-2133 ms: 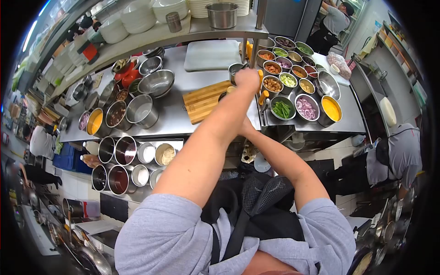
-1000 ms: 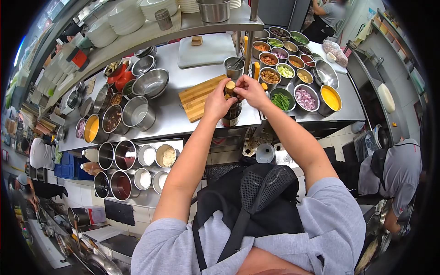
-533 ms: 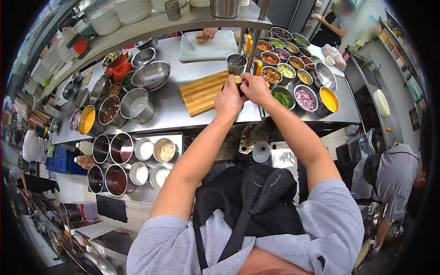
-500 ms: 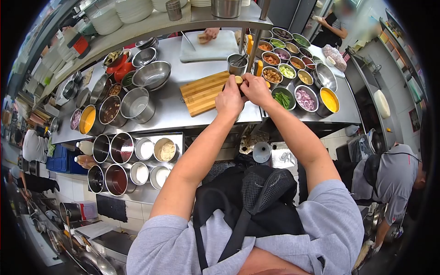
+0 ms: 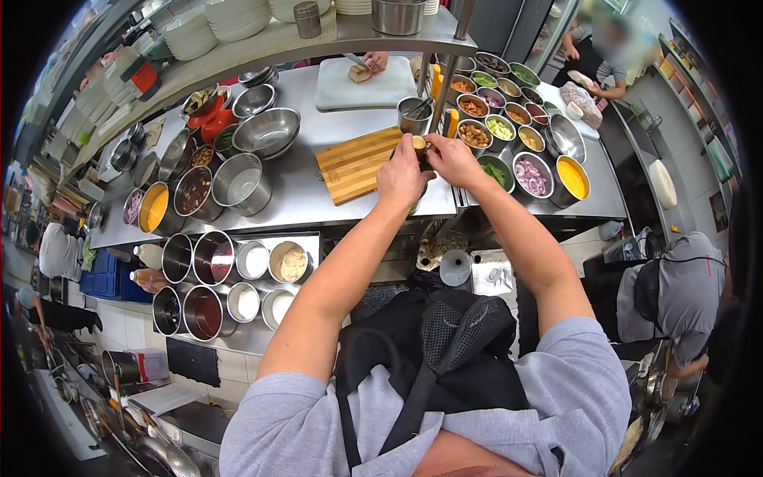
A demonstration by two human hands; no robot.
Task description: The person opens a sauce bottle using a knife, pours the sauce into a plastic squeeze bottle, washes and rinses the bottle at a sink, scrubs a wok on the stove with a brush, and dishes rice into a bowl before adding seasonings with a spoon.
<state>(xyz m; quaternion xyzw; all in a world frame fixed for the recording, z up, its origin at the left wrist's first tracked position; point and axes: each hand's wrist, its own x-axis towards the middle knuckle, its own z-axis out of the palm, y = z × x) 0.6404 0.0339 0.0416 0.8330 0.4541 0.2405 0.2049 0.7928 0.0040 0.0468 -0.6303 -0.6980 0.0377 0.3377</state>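
Both hands meet above the counter, just right of a striped wooden board [image 5: 359, 167]. My left hand [image 5: 403, 176] is closed around a small dark container [image 5: 420, 148] with a pale yellowish top. Against the right side of that container, my right hand [image 5: 451, 159] has its fingers bent and pressed together; the fingertips are partly hidden, and whether they grip it or something small is unclear. Directly behind the hands stands a metal pot [image 5: 414, 116] with utensils in it.
Bowls of chopped vegetables and a pot of yellow liquid [image 5: 571, 176] stand to the right. Metal bowls [image 5: 266, 132] fill the left. Behind, a co-worker's hands [image 5: 375, 61] cut food on a white board [image 5: 338, 89]. A shelf post [image 5: 447, 79] rises beyond my hands. Another person bends at right.
My right hand has shifted slightly right and down, showing more of the dark container. The co-worker behind now has a knife at the food. The people at right have moved.
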